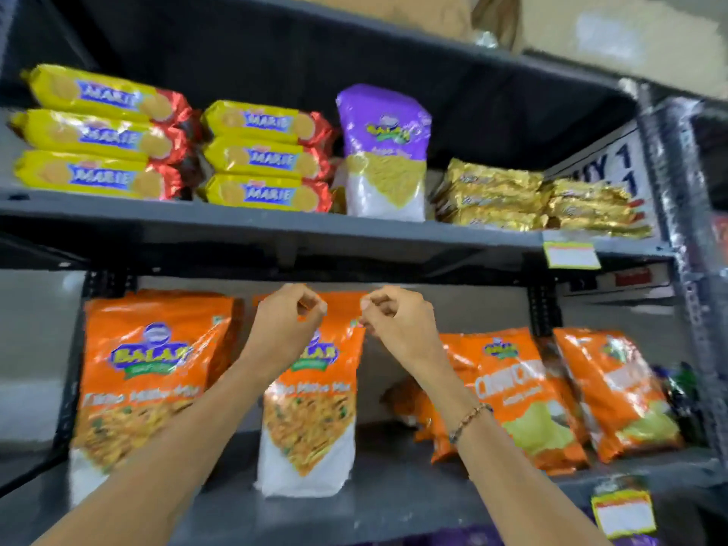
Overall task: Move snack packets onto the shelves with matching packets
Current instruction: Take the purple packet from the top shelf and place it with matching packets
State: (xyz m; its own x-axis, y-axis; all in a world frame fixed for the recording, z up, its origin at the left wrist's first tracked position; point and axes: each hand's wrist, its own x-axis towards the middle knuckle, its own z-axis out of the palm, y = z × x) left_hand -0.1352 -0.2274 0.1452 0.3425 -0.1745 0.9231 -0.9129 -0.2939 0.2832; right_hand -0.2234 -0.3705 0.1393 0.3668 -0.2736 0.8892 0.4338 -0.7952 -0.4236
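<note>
An orange Balaji mix packet (315,407) stands upright on the lower shelf (394,502), in the middle. My left hand (285,325) pinches its top left part and my right hand (394,325) pinches its top right corner. A matching orange mix packet (149,372) stands just to its left. Orange chips packets (512,392) lean to the right. My forearms hide part of the held packet's front.
The upper shelf (275,222) holds yellow Marie biscuit rolls (102,135), a purple Balaji packet (384,155) and gold packets (496,195). A metal upright (685,238) stands at the right. Yellow price tags (624,514) hang on the shelf edges.
</note>
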